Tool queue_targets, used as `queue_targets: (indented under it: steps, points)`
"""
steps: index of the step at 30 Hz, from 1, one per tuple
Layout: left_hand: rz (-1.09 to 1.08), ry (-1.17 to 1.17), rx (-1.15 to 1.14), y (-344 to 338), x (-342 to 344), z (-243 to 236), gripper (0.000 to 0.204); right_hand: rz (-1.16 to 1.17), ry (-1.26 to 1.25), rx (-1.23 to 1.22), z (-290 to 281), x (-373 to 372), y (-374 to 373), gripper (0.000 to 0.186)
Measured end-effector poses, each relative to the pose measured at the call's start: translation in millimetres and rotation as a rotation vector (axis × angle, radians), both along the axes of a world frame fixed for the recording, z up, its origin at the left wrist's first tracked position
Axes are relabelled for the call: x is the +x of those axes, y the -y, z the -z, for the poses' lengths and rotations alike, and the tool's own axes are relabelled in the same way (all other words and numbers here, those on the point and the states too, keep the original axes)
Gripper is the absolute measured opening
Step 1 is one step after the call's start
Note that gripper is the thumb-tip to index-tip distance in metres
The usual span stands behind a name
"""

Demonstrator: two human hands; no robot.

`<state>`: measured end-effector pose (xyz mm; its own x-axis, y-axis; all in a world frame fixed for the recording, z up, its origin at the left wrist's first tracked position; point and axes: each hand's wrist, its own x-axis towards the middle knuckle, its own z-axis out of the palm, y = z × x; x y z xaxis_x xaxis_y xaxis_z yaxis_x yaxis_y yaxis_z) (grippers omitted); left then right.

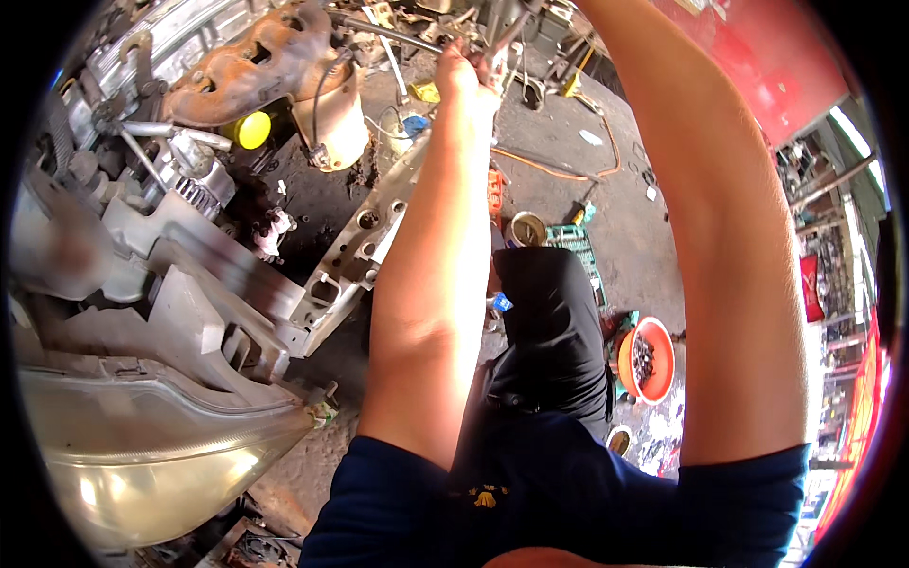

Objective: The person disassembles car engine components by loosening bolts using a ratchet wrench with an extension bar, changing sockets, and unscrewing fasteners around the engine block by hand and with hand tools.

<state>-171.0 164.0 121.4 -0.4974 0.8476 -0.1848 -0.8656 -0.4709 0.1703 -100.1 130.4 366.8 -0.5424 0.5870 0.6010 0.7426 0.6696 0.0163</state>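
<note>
My left hand (470,71) reaches up to the top centre, its fingers closed around shiny metal bars (507,33), where a long thin rod (393,33) also meets it; exactly how they join is unclear. My right forearm (720,237) rises along the right and leaves the top edge, so my right hand is out of sight. Left of my left hand lie a rusty exhaust manifold (227,80) and a pale metal canister (329,131). A perforated metal beam (336,279) runs diagonally beneath my left forearm.
Engine parts (180,161) and a headlamp (156,464) fill the left. My black-clad leg (549,322) is below. A green socket set (582,256), orange cable (559,166) and orange bowl of small parts (658,364) lie on the stained floor. A red panel (748,47) stands top right.
</note>
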Motion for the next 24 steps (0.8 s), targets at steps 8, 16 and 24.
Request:
queue_targets:
  steps: [8, 16, 24]
  points:
    - [-0.110, -0.044, -0.053, 9.4, 26.2, -5.2, 0.015, -0.553, -0.249, 0.232, 25.3, 36.3, 15.9, 0.032]
    - [-0.262, -0.097, -0.114, 8.0, 59.2, -26.2, 0.043, -0.571, -0.463, -0.170, -2.7, 90.3, 46.0, 0.030]
    - [-0.327, -0.071, -0.271, 44.6, 53.6, -45.2, 0.065, -0.691, -0.453, -0.129, -1.6, 75.7, 29.1, 0.030]
